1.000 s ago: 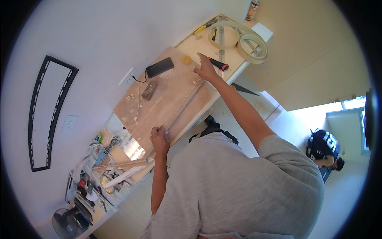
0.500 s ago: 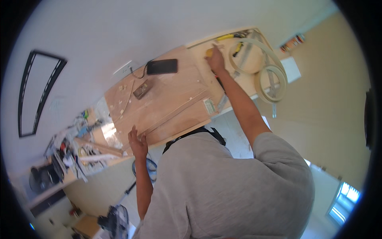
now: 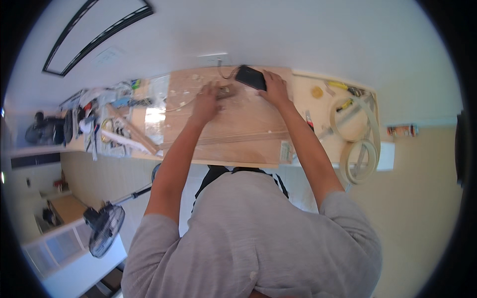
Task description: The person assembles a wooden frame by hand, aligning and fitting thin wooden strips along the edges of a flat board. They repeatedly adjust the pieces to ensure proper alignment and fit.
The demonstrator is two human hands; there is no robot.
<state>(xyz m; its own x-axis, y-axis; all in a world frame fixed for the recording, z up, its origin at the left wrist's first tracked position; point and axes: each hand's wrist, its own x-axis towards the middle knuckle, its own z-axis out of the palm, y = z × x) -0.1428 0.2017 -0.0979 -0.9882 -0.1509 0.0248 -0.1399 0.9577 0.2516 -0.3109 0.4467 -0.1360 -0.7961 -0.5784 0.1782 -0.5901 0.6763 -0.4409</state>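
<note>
My left hand (image 3: 206, 103), somewhat blurred, is at the left end of a small brown wooden block (image 3: 227, 91), its fingers around that end and the thumb lower down. My right hand (image 3: 275, 88) grips the right end of a black smartphone (image 3: 250, 78), fingers along the far side and thumb at the near edge. The phone lies near the wall, with a dark cable beside its left end. Under both hands is a light brown wooden board (image 3: 243, 116). A long thin wood strip (image 3: 223, 137) lies across its near part.
Coils of pale edging strip (image 3: 358, 161) lie on the right, beside a yellow-handled tool (image 3: 338, 85) and a yellow round piece (image 3: 316, 92). Mixed tools and scraps (image 3: 107, 124) crowd the left end. A fan (image 3: 107, 231) stands lower left. A wall outlet (image 3: 213, 59) is behind the board.
My right hand has left the yellow round piece and come to the phone. My left hand has moved from the board's near left edge to the wooden block. The view has turned.
</note>
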